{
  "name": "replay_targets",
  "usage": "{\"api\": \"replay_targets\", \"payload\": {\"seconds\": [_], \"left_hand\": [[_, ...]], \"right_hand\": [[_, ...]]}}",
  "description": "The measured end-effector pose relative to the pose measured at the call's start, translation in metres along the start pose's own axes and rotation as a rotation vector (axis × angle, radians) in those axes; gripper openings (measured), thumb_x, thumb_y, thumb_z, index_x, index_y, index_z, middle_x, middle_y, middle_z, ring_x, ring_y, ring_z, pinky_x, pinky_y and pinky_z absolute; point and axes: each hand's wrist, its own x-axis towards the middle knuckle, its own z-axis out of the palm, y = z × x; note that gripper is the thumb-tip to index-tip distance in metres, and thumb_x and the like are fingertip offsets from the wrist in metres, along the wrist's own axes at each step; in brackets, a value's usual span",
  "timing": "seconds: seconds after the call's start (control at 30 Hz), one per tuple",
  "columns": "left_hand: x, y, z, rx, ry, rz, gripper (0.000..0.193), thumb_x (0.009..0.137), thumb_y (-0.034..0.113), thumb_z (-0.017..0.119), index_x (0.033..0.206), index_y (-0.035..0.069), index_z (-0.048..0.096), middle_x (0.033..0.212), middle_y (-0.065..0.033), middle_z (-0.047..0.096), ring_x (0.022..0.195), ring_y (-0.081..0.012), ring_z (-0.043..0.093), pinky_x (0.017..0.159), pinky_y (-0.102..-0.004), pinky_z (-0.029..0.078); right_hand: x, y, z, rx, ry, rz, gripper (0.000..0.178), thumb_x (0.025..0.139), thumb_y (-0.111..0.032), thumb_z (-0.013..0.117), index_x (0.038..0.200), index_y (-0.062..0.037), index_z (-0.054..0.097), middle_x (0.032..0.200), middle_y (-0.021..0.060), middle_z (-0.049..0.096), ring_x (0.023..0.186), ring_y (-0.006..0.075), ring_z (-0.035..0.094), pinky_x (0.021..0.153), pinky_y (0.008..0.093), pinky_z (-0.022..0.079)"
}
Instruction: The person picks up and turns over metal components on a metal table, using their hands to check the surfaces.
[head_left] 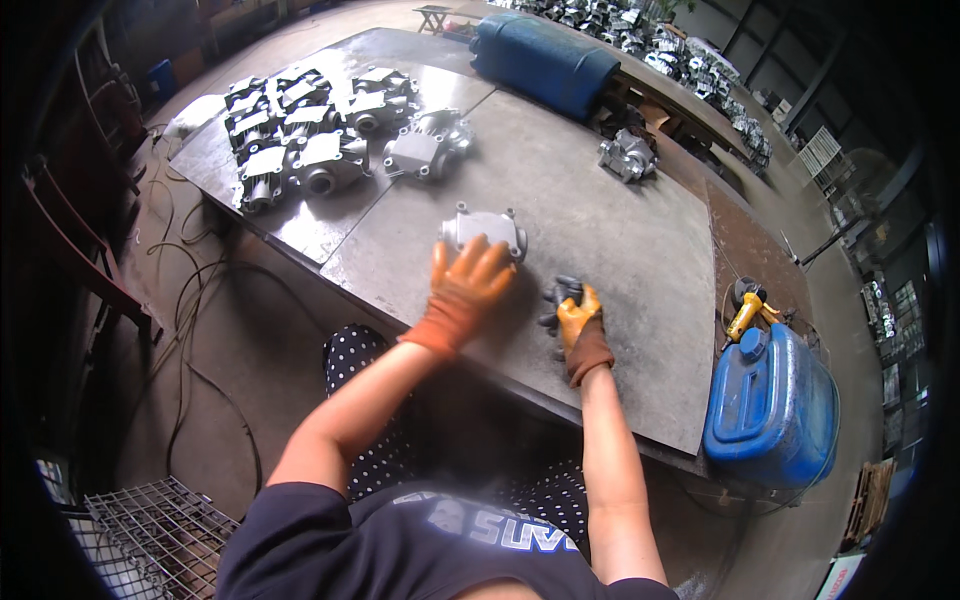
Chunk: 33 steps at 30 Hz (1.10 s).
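My left hand, in an orange work glove, reaches over the near edge of a grey metal casting. Its fingers are spread and rest against the casting's near side, slightly smeared by motion. The casting has a flat plate, corner lugs and a round opening at the right. My right hand, in a yellow and brown glove, is closed around a dark hand tool. That tool is mostly covered by the fingers, so its exact kind is unclear. It is apart from the casting, to its lower right.
Several similar castings stand grouped at the far left of the metal table. Another casting lies at the far right. A blue drum lies behind. At right are a yellow power tool and a blue jerrycan.
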Motion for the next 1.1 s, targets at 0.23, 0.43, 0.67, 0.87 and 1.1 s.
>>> {"api": "replay_targets", "payload": {"seconds": [0.23,0.43,0.67,0.87,1.1], "left_hand": [[-0.014,-0.129,-0.016,-0.073,-0.207,-0.153,0.079,0.054,0.037,0.090,0.124,0.014,0.063,0.154,-0.0096,0.042,0.144,-0.0375,0.035,0.108,-0.0544,0.039],[-0.004,-0.126,-0.026,0.222,0.023,-0.240,0.081,0.068,0.056,0.080,0.138,0.023,0.057,0.156,-0.0103,0.041,0.146,-0.0379,0.033,0.114,-0.0629,0.023],[-0.012,-0.197,0.028,0.376,-0.072,-0.049,0.050,0.079,0.026,0.067,0.127,0.040,0.067,0.158,0.0020,0.038,0.146,-0.0309,0.035,0.111,-0.0658,0.026],[-0.014,-0.251,0.061,0.422,-0.044,-0.069,0.039,0.090,0.024,0.057,0.121,0.044,0.067,0.160,0.0074,0.036,0.148,-0.0261,0.031,0.112,-0.0641,0.024],[0.061,-0.195,0.090,0.351,0.014,-0.207,0.050,0.084,0.022,0.066,0.134,0.022,0.061,0.151,-0.0099,0.048,0.143,-0.0329,0.038,0.115,-0.0557,0.030]], "right_hand": [[0.005,0.056,-0.111,-0.664,0.603,-0.635,0.041,0.083,-0.006,0.064,0.123,-0.0093,0.065,0.095,0.0144,0.073,0.087,0.0310,0.071,0.080,0.0407,0.056],[-0.010,0.023,-0.123,-1.338,0.550,-0.550,0.030,0.076,-0.016,0.067,0.105,-0.0077,0.065,0.090,0.0134,0.068,0.088,0.0333,0.065,0.081,0.0437,0.051],[-0.014,0.016,-0.112,-1.366,0.570,-0.539,0.022,0.075,-0.017,0.070,0.092,-0.0071,0.060,0.087,0.0130,0.065,0.085,0.0345,0.063,0.076,0.0458,0.050],[-0.015,0.010,-0.108,-1.366,0.554,-0.512,0.020,0.074,-0.017,0.071,0.086,-0.0077,0.059,0.085,0.0120,0.064,0.084,0.0352,0.063,0.074,0.0476,0.050],[0.004,0.008,-0.113,-1.387,0.513,-0.449,0.026,0.076,-0.024,0.071,0.098,-0.0138,0.060,0.094,0.0076,0.064,0.091,0.0310,0.064,0.079,0.0474,0.049]]}}
